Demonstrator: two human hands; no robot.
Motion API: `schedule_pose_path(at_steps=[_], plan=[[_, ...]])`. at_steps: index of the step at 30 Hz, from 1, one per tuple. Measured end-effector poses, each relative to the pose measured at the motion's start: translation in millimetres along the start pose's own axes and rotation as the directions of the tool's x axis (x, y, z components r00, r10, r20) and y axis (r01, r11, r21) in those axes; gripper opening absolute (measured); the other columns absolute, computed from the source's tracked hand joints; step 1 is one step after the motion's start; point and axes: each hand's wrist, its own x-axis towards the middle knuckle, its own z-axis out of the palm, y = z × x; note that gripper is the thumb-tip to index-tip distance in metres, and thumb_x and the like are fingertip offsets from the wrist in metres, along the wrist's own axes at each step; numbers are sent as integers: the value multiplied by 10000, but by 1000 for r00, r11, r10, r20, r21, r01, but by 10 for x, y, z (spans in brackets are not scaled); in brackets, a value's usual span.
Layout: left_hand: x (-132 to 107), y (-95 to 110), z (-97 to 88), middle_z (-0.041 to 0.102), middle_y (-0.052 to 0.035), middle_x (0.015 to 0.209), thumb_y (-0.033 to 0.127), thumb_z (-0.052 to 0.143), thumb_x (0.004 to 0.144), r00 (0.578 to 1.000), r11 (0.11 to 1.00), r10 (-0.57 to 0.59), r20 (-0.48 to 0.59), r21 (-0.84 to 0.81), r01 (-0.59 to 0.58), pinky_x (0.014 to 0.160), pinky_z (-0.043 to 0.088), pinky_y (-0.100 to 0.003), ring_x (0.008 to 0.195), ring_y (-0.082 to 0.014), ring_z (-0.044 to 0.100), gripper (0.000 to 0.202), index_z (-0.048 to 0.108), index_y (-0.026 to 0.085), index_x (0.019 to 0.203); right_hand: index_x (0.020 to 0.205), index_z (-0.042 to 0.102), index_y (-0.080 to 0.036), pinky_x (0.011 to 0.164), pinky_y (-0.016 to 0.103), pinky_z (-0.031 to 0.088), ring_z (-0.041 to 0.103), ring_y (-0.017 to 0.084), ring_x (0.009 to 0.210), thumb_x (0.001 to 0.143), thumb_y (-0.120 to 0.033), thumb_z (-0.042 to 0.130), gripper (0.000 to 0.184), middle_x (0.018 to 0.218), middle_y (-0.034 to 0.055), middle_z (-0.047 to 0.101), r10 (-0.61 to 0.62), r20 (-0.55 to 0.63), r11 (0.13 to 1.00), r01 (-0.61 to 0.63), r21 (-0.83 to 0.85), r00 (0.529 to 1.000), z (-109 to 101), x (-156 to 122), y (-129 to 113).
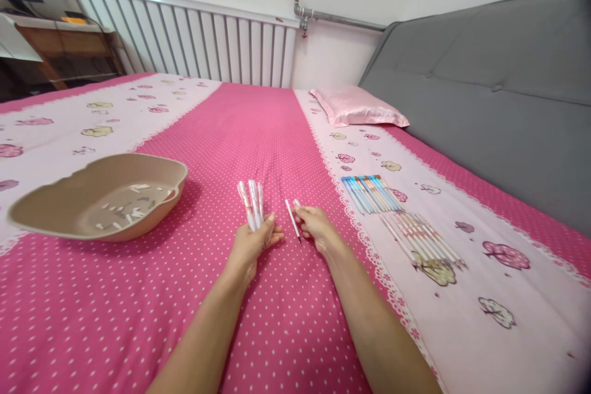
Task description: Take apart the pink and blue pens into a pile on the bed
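My left hand (253, 240) is closed round a small bunch of white pens (252, 202) that stand upright out of the fist. My right hand (314, 226) pinches a thin white pen refill (293, 220), held tilted with its dark tip pointing down, and a small white piece shows at the fingertips. Both hands hover over the pink dotted bedsheet (258, 135), a hand's width apart.
A beige basin (55, 194) with several small white bits inside lies to the left. On the right, a row of blue pens (370, 192) and a row of white pens (422, 237) lie on the sheet. A pink pillow (357, 108) and grey headboard (503, 92) are behind.
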Motion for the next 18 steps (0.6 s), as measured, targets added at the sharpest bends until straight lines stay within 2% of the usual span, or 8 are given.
schedule_pose_path(at_steps=[4, 7, 8, 10, 11, 13, 16, 18], plan=[[22, -24, 14, 669, -80, 760, 144, 677, 713, 999, 995, 43, -10, -85, -44, 687, 548, -228, 663, -119, 652, 266, 610, 69, 959, 686, 541, -152, 349, 175, 253, 292, 33, 331, 800, -320, 512, 205, 510, -63, 472, -7, -19, 996, 5, -93, 1000, 18, 13, -6], [44, -56, -4, 672, -75, 787, 138, 711, 666, 999, 993, 37, -8, -110, -38, 698, 538, -241, 657, -117, 646, 293, 631, 82, 943, 784, 601, -154, 490, 206, 394, 470, 72, 469, 791, -254, 526, 125, 671, 0, 605, -98, -21, 964, 89, -250, 995, -1, -29, -23], [52, -68, -15, 672, -74, 781, 143, 721, 651, 999, 994, 35, -7, -107, -36, 696, 533, -245, 650, -118, 644, 290, 638, 83, 922, 838, 622, -162, 570, 231, 427, 537, 101, 563, 781, -248, 538, 133, 747, 24, 641, -156, -4, 924, 145, -355, 988, -6, -55, -30], [67, -89, -38, 671, -72, 764, 150, 735, 624, 999, 995, 38, 5, -91, -37, 686, 523, -250, 644, -121, 638, 277, 649, 84, 878, 919, 649, -182, 712, 292, 439, 606, 170, 759, 776, -265, 541, 198, 873, 58, 677, -253, 71, 784, 247, -570, 965, -7, -113, -47], [72, -97, -50, 669, -71, 754, 157, 739, 614, 999, 996, 42, 17, -80, -40, 678, 517, -250, 642, -123, 635, 271, 652, 84, 860, 943, 656, -188, 759, 317, 431, 613, 199, 833, 777, -283, 537, 225, 916, 69, 681, -280, 109, 716, 283, -638, 954, -1, -139, -56], [79, -109, -70, 665, -70, 733, 187, 743, 604, 997, 997, 53, 51, -55, -50, 656, 502, -246, 642, -128, 627, 261, 659, 82, 828, 959, 663, -187, 805, 341, 420, 609, 226, 910, 780, -317, 530, 258, 968, 84, 680, -316, 130, 671, 319, -669, 940, 22, -173, -73], [73, -113, -87, 649, -63, 680, 249, 740, 599, 991, 993, 107, 82, 34, -110, 593, 467, -229, 608, -124, 597, 273, 670, 77, 799, 936, 654, -184, 778, 310, 433, 612, 193, 879, 776, -356, 540, 261, 953, 74, 678, -392, 64, 769, 365, -525, 918, 85, -180, -89], [57, -106, -85, 635, -55, 648, 270, 731, 603, 983, 978, 152, 101, 129, -164, 546, 432, -217, 574, -117, 567, 294, 679, 73, 815, 845, 640, -176, 665, 270, 444, 606, 149, 708, 764, -404, 551, 258, 783, 40, 672, -375, 20, 873, 361, -329, 927, 127, -174, -94]])
